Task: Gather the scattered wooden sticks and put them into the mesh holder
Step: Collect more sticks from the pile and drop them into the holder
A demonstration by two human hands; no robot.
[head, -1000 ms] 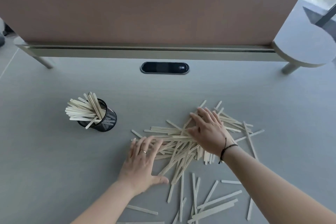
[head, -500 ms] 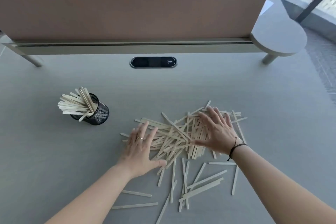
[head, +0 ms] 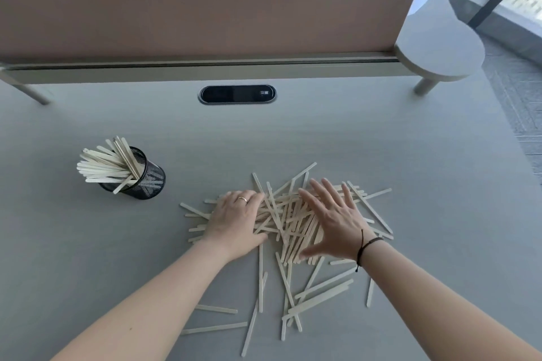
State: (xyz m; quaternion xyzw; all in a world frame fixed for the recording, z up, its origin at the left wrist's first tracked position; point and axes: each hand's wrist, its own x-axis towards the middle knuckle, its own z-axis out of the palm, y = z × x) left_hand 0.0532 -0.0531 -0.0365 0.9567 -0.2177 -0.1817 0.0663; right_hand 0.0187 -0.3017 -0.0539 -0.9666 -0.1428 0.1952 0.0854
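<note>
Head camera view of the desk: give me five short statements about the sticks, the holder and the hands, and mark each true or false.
1. The black mesh holder already has pale wooden sticks in it. True.
2. The holder lies tipped over on the grey desk. False: it stands upright.
3. Both hands rest on the pile of loose wooden sticks. True.
4. The left hand wears a ring. True.
5. The right hand is lifting a bundle towards the holder. False: it lies flat on the pile, fingers spread.
</note>
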